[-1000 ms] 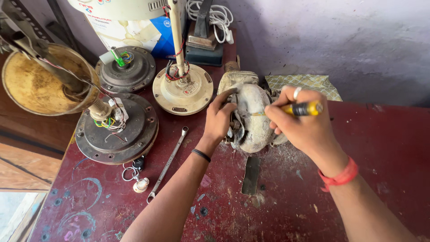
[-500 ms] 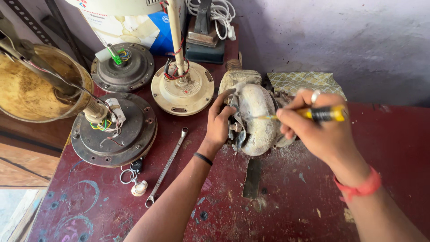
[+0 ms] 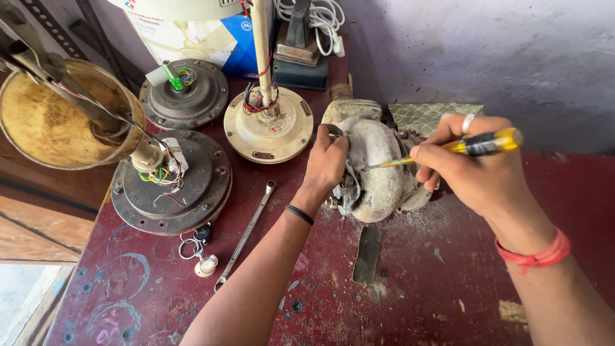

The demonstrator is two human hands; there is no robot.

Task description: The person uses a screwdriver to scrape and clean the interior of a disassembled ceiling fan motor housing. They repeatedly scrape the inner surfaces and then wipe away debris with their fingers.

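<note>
Sitting in the middle of the frame on the dark red table (image 3: 448, 301) is a dirty white motor (image 3: 378, 173). The left hand (image 3: 327, 163) curls its fingers around the motor's left side. The right hand (image 3: 477, 170) pinches a yellow screwdriver (image 3: 461, 148), its tip touching the motor. At the top left stands a blue and white box (image 3: 205, 38) behind a cream fan motor (image 3: 269, 128). A brass bowl (image 3: 57, 122) holding a rod is far left. A wrench (image 3: 246, 234) lies near the left arm.
</note>
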